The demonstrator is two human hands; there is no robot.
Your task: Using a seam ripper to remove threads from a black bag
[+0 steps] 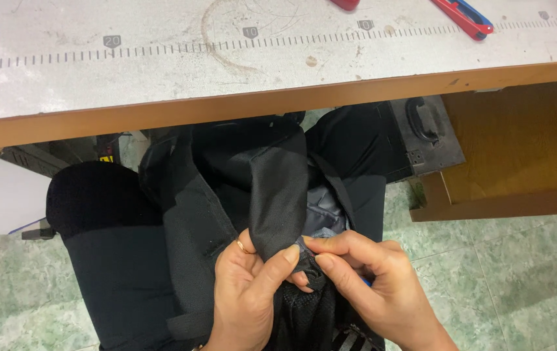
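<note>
left hand [246, 296] fingers pinch the black fabric strap [280, 201] | right hand [376, 286] fingers nip the grey seam edge [305, 246] between both thumbs, below the bench [226, 110] | best keep the fold taut.

There was only one camera, worn on the person's head. It looked almost straight down, over the lap. It was close to the left hand [246, 296] and the right hand [372, 286], low in the middle of the picture. The worktable [278, 71] edge ran across the top. The green floor [519, 286] showed far below, on the right.
</note>
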